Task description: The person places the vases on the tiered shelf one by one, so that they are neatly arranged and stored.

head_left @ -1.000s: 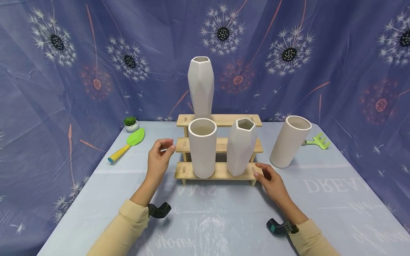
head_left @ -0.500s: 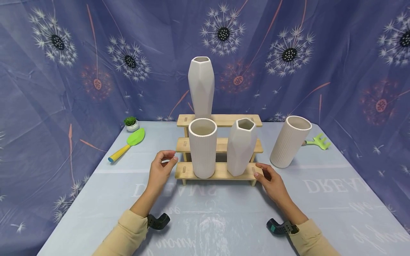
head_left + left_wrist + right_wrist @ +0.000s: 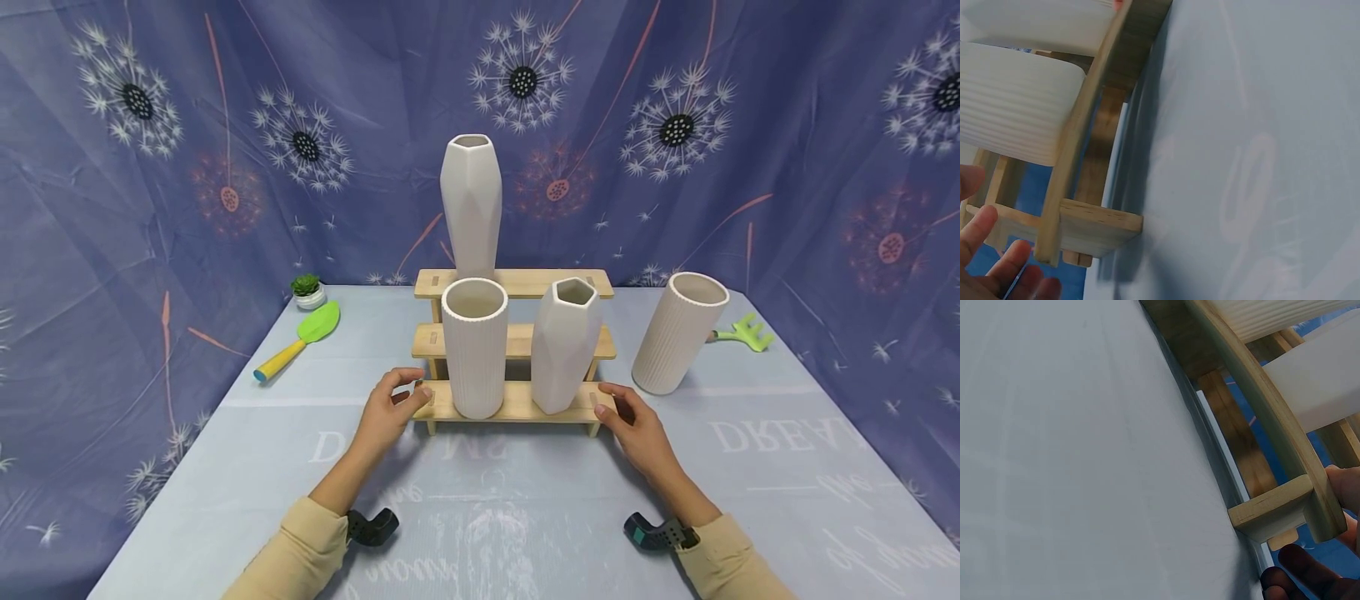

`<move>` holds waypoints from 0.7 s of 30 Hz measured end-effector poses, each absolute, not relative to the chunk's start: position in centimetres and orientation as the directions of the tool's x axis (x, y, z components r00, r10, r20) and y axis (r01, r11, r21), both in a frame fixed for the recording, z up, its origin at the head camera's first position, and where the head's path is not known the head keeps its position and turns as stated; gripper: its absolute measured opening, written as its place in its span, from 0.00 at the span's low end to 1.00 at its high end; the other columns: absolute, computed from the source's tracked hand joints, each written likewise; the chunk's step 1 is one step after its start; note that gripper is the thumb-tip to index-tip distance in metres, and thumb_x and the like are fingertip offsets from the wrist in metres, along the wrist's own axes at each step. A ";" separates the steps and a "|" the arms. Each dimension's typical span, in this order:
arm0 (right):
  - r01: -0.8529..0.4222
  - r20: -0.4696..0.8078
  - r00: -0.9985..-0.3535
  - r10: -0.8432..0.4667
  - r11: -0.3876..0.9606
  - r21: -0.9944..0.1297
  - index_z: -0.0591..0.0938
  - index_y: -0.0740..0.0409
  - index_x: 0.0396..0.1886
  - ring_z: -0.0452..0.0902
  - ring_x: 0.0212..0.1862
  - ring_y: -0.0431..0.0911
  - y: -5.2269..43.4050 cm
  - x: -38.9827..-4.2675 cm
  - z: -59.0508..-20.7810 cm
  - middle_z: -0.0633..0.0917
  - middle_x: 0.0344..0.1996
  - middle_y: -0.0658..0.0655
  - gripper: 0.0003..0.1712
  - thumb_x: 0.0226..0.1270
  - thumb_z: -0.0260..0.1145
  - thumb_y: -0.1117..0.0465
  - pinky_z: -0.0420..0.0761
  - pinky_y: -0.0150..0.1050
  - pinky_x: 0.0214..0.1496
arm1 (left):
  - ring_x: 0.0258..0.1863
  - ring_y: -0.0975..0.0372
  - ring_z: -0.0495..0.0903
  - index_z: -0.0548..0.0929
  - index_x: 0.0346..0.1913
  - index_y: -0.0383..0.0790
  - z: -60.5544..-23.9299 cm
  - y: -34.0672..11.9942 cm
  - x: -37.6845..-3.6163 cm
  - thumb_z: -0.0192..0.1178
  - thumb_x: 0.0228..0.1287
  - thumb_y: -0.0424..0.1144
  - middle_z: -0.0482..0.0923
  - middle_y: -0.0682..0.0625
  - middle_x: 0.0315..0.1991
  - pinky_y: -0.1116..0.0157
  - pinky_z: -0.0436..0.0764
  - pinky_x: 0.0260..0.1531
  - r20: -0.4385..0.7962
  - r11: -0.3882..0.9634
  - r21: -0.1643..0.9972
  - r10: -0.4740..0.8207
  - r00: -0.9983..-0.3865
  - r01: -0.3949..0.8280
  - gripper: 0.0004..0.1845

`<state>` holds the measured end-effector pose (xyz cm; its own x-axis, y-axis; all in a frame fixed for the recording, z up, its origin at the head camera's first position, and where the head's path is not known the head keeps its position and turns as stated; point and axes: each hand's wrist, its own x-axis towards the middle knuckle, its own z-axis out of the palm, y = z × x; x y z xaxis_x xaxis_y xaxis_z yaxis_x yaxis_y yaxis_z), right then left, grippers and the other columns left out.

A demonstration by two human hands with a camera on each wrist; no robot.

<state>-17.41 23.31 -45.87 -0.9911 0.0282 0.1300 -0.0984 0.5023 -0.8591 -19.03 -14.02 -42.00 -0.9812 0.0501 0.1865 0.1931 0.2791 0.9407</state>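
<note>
A three-step wooden display stand [image 3: 517, 405] stands on the table. My right hand [image 3: 637, 427] grips the right end of its lowest step, thumb on top and fingers around the end. My left hand [image 3: 387, 417] is at the left end of that step, fingers loosely bent; in the left wrist view its fingertips [image 3: 1013, 257] look apart from the wood. A white ribbed cylindrical vase [image 3: 475, 358] and a white faceted vase [image 3: 564, 350] stand on the lowest step. A taller faceted vase [image 3: 471, 204] stands on the top step.
Another ribbed vase [image 3: 675, 337] stands on the table to the right, with a green hand rake [image 3: 746, 332] behind it. At left lie a green-and-yellow trowel [image 3: 300, 340] and a small potted succulent [image 3: 307, 292]. A blue dandelion-print curtain [image 3: 360, 108] hangs behind.
My left hand has come down and to the right, from beside the middle step to the left end of the lowest step. The right hand, stand and vases have not moved.
</note>
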 end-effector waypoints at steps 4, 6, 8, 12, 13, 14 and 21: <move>-0.103 0.134 -0.991 0.027 0.498 -0.861 0.71 0.53 0.63 0.70 0.61 0.53 23.3 -17.5 -46.0 0.75 0.60 0.62 0.27 0.68 0.59 0.48 0.66 0.19 0.49 | 0.60 0.52 0.70 0.77 0.53 0.35 -41.9 -13.9 -18.9 0.60 0.63 0.36 0.75 0.42 0.56 0.57 0.71 0.57 0.136 0.276 0.949 0.070 -0.988 0.150 0.16; -0.107 0.139 -0.990 0.026 0.499 -0.860 0.71 0.53 0.63 0.69 0.62 0.54 23.3 -17.5 -46.0 0.75 0.61 0.62 0.27 0.68 0.59 0.48 0.66 0.18 0.50 | 0.60 0.50 0.70 0.76 0.54 0.33 -41.5 -13.7 -18.6 0.60 0.63 0.34 0.74 0.40 0.57 0.57 0.71 0.56 0.122 0.271 0.953 0.073 -0.990 0.138 0.17; -0.110 0.140 -0.990 0.024 0.500 -0.859 0.71 0.54 0.63 0.68 0.63 0.55 23.3 -17.5 -46.0 0.74 0.62 0.62 0.27 0.68 0.59 0.48 0.66 0.19 0.51 | 0.61 0.48 0.68 0.75 0.55 0.32 -40.8 -13.5 -18.2 0.60 0.63 0.33 0.73 0.38 0.58 0.56 0.71 0.55 0.120 0.275 0.952 0.071 -0.990 0.135 0.18; -0.102 0.135 -0.990 0.028 0.509 -0.855 0.71 0.53 0.63 0.67 0.65 0.56 23.3 -17.5 -46.0 0.73 0.63 0.61 0.27 0.68 0.59 0.47 0.69 0.26 0.56 | 0.62 0.46 0.66 0.74 0.56 0.32 -40.6 -13.5 -18.1 0.60 0.62 0.31 0.70 0.37 0.59 0.55 0.69 0.56 0.112 0.284 0.951 0.050 -0.992 0.122 0.20; -0.100 0.134 -0.991 0.029 0.510 -0.854 0.71 0.53 0.63 0.67 0.64 0.56 23.3 -17.5 -46.0 0.73 0.63 0.61 0.28 0.68 0.59 0.47 0.70 0.31 0.58 | 0.62 0.47 0.66 0.74 0.56 0.32 -40.9 -13.6 -18.3 0.60 0.62 0.32 0.69 0.38 0.59 0.56 0.69 0.55 0.109 0.290 0.950 0.042 -0.993 0.117 0.20; -0.098 0.132 -0.991 0.030 0.509 -0.855 0.71 0.53 0.63 0.67 0.65 0.56 23.3 -17.5 -46.0 0.73 0.63 0.62 0.28 0.68 0.59 0.47 0.70 0.36 0.60 | 0.62 0.47 0.65 0.74 0.57 0.33 -41.2 -13.6 -18.4 0.61 0.61 0.32 0.69 0.39 0.59 0.57 0.70 0.55 0.108 0.294 0.949 0.033 -0.994 0.113 0.20; -0.094 0.126 -0.992 0.029 0.508 -0.856 0.71 0.53 0.64 0.68 0.63 0.56 23.3 -17.5 -46.0 0.74 0.62 0.63 0.28 0.68 0.58 0.47 0.70 0.50 0.61 | 0.60 0.48 0.67 0.76 0.56 0.37 -43.2 -14.2 -19.1 0.63 0.60 0.36 0.68 0.41 0.58 0.61 0.73 0.50 0.075 0.311 0.948 0.000 -0.997 0.071 0.21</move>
